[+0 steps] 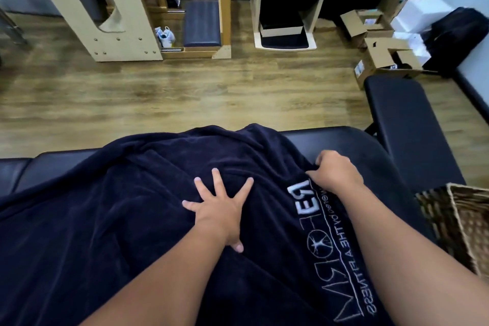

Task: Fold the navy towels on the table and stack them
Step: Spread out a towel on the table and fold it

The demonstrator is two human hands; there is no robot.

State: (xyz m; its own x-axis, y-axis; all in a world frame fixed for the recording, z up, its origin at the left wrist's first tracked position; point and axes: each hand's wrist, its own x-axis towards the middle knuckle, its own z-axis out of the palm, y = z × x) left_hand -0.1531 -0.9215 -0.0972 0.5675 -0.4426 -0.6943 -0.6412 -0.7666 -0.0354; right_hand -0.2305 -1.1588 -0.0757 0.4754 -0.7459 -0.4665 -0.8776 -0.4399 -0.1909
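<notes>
A large navy towel (127,206) with white embroidered lettering lies spread and wrinkled over the black padded table (330,135). My left hand (219,206) presses flat on the towel's middle with its fingers spread wide. My right hand (334,171) grips a bunched fold of the towel near the lettering, fingers curled into the cloth. The towel's far edge hangs over the table's back edge. No folded stack is visible.
A woven wicker basket (460,219) stands at the right, by the table. A black padded bench (407,124) extends away at the right. Wooden equipment (105,8) and cardboard boxes (383,42) stand on the wood floor beyond.
</notes>
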